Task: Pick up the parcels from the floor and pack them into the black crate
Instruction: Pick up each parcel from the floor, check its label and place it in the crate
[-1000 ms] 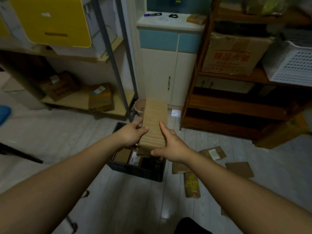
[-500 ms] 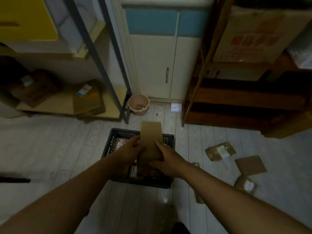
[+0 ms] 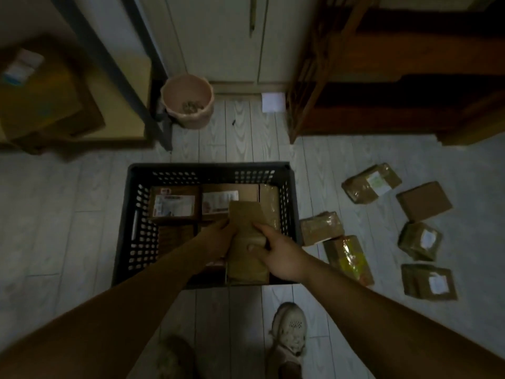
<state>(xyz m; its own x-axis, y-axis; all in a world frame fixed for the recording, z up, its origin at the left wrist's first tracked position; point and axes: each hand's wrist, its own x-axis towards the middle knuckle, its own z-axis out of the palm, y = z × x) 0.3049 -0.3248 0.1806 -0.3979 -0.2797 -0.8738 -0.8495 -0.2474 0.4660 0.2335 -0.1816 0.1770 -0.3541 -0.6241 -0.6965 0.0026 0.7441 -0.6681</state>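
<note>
**Long parcel held over the near side of the crate**

The black crate (image 3: 207, 168) stood on the pale plank floor (image 3: 68, 214), with a pink bucket (image 3: 188, 101) and a white slip of paper (image 3: 273, 102) beyond it at the foot of a cream cabinet (image 3: 218, 36). A dark wooden shelf unit (image 3: 382, 77) rose at the right. At the left, a metal rack leg (image 3: 131, 86) stood beside a cardboard box (image 3: 35, 97) on a low shelf.

Inside the crate, two labelled parcels (image 3: 175, 203) lay side by side along the far wall, and a taped brown parcel (image 3: 269, 203) lay against the right wall. They left only part of the crate's bottom bare.

Six loose parcels (image 3: 321, 228) lay scattered on the floor to the right of the crate, the nearest just beside its wall. Two pale shoes (image 3: 289, 332) showed at the lower edge.

A long brown parcel (image 3: 246, 258) lay lengthwise over the crate's near right part, its near end at the rim. The left hand (image 3: 221, 236) gripped its left edge. The right hand (image 3: 278, 255) gripped its right edge, thumb pressed on top.
</note>
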